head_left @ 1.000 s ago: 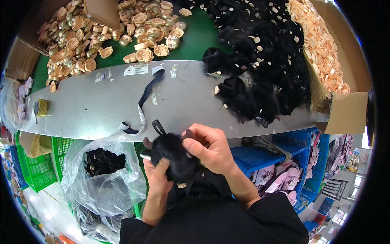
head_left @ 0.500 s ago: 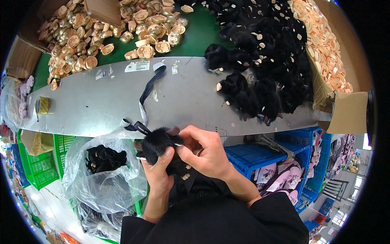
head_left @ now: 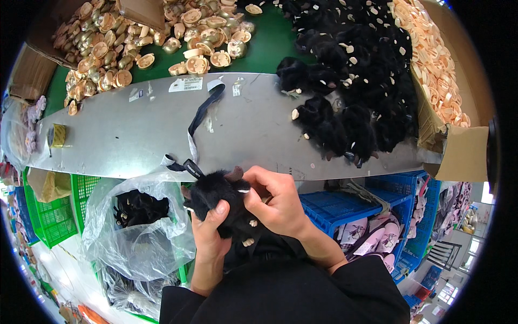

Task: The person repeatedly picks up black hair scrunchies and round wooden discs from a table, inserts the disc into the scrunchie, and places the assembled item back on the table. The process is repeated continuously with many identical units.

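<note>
A black plush toy [head_left: 208,191] with brown horn-like ears and small beige feet is held above my lap, close to the table's front edge. My left hand [head_left: 213,229] wraps round its body, the thumb pressed into the fur. On the toy's other side my right hand [head_left: 278,202] is closed, its curled thumb and forefinger pinching at the toy beside its ear; the exact spot is partly hidden. A black ribbon with a printed label [head_left: 192,168] runs up from the toy's head onto the grey metal table [head_left: 145,146].
Black plush toys [head_left: 345,70] are heaped at the back right, beside a carton of peach plastic pieces [head_left: 431,65]. Gold and peach shell-like parts [head_left: 108,54] lie at the back left. Below the table edge are a plastic bag [head_left: 140,248], green crates [head_left: 51,216] and blue crates [head_left: 340,208].
The toy has tipped slightly, showing more of its feet, and my right fingers have shifted a little away from its face. The table appears shifted slightly in view.
</note>
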`<state>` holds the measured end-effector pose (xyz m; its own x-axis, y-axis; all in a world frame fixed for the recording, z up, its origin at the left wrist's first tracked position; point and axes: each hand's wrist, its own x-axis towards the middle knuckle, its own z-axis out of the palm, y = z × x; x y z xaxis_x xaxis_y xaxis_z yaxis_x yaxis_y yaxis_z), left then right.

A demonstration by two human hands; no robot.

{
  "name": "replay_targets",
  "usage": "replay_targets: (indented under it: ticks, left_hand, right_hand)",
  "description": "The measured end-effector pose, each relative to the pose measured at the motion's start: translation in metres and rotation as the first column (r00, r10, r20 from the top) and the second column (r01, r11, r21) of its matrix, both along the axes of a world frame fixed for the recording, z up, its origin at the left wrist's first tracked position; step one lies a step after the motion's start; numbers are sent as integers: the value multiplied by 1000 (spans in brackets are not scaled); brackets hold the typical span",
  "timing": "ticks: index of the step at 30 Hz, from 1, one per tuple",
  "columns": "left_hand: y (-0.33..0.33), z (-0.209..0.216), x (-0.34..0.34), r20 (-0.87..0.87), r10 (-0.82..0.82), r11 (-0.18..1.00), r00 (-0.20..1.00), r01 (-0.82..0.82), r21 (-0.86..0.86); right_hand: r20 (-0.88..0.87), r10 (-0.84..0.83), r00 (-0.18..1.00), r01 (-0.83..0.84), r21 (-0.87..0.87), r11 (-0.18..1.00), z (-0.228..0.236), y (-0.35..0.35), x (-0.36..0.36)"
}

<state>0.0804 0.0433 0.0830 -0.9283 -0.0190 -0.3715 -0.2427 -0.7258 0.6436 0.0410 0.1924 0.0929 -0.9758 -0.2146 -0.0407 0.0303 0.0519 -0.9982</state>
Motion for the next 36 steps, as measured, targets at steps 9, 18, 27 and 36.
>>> replay_targets:
  ticks: [9,18,27,36]
  left_hand:
    - [1,0,-1,-45,-18,1000,999,17,-16]
    - [6,7,-10,-17,54,995,998,-55,-82]
    - [7,2,-11,-75,108,980,991,-119,-162]
    - [6,6,-7,-15,96,978,995,-97,-182]
  right_hand:
    - [107,4,994,1,-45,999,-3,2,-1]
    - [464,2,886,316,-607,729,-26,21,-17]
    - [257,34,966,88,-445,891,-2,13,1]
    - [-41,-10,999,1,-215,977,8,8,7]
